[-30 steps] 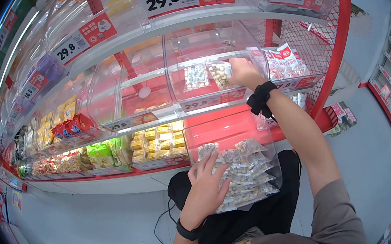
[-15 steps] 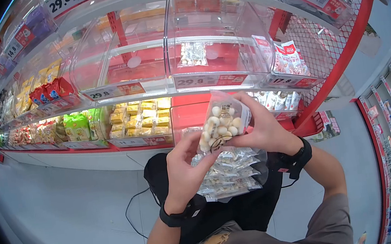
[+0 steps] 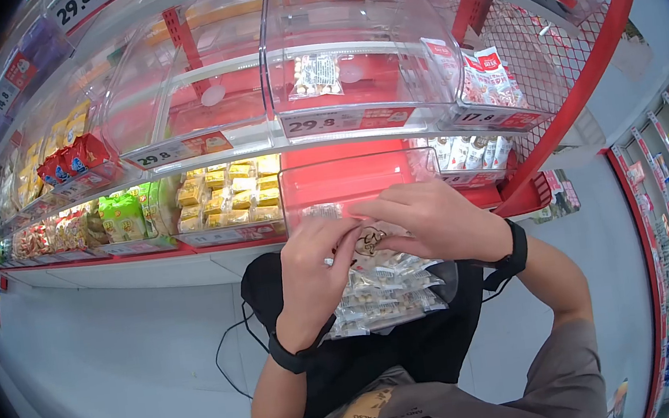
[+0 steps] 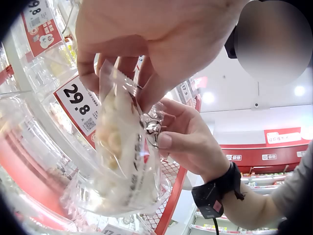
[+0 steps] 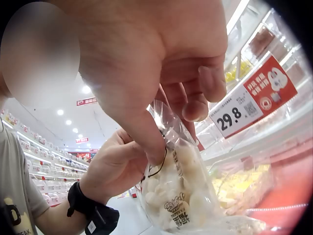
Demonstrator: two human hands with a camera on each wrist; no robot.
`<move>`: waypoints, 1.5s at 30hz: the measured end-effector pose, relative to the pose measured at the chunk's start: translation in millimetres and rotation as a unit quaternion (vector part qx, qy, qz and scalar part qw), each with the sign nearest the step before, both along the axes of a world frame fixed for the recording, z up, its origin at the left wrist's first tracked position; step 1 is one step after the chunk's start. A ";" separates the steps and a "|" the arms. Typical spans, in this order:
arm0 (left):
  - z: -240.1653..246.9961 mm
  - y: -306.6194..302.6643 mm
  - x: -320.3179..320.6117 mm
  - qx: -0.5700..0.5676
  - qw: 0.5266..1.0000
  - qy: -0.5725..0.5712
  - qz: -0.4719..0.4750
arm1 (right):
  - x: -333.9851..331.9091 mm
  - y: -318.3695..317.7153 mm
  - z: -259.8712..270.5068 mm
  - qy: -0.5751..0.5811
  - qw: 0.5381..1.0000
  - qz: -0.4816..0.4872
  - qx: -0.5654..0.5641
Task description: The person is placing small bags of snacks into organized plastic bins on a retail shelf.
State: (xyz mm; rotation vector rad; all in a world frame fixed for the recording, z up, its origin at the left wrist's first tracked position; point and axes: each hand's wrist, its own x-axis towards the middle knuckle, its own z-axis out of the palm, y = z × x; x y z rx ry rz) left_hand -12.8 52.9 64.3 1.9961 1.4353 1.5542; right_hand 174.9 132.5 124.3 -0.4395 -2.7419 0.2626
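Pinching a packet (image 3: pixel 372 243) of white round pieces by its top edge, the left hand (image 3: pixel 313 272) and right hand (image 3: pixel 429 221) meet in front of the chest, fingers and thumbs curled on the clear film from either side. The packet hangs below the fingers, just above a clear tub (image 3: pixel 348 180) heaped with like packets. Behind stands a shelf of clear bins. One bin (image 3: pixel 385 77) above the hands holds a single like packet (image 3: pixel 316 75) and bears a 29.8 tag (image 3: pixel 344 120) on its front. Yellow packs (image 3: pixel 233 196) fill a lower bin to the left.
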 end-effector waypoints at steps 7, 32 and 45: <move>4.8 0.1 -6.6 -0.017 0.989 -0.104 0.102 | 15.3 37.3 -37.0 0.011 0.991 -0.121 0.054; 0.0 -27.4 -18.4 -0.072 0.992 -0.101 0.032 | -94.7 148.4 25.0 0.081 0.953 -0.280 -0.082; -28.5 -41.5 -41.4 -0.146 0.956 -0.253 0.030 | -97.6 180.7 17.0 -0.082 0.943 -0.212 -0.244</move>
